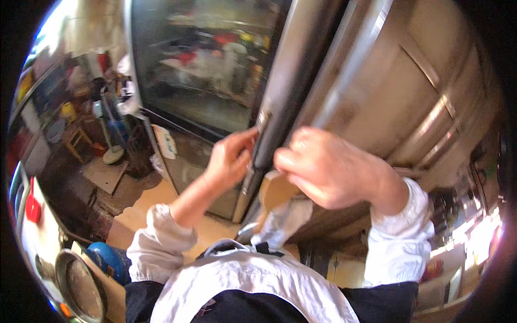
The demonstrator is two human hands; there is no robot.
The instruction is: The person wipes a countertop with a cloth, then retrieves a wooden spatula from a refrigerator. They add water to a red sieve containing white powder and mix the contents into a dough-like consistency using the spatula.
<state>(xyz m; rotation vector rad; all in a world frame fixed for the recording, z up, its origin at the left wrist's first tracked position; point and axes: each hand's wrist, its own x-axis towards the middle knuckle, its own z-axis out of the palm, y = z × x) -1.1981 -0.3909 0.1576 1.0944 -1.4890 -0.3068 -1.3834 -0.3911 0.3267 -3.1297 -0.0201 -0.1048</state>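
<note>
My left hand (pixel 232 157) is at the edge of a glass-fronted cabinet door (pixel 198 72), its fingertips against the dark frame. To its right my right hand (pixel 323 167) is curled beside a long metal post (pixel 278 80); its fingers are blurred, and whether they hold anything cannot be told. Just below those fingers shows the round, flat head of a wooden paddle or spoon (pixel 276 191), its handle pointing down towards my white apron (pixel 250 274). Crumpled white cloth or plastic (pixel 293 218) lies behind the paddle.
Large brown metal panels (pixel 371 93) fill the right side. At the lower left are a round metal pan (pixel 80 284) and a blue rounded container (pixel 107 258). Further back on the left, a small wooden stool (pixel 78 141) and a pale-green round-based stand (pixel 113 153) are on the floor among clutter.
</note>
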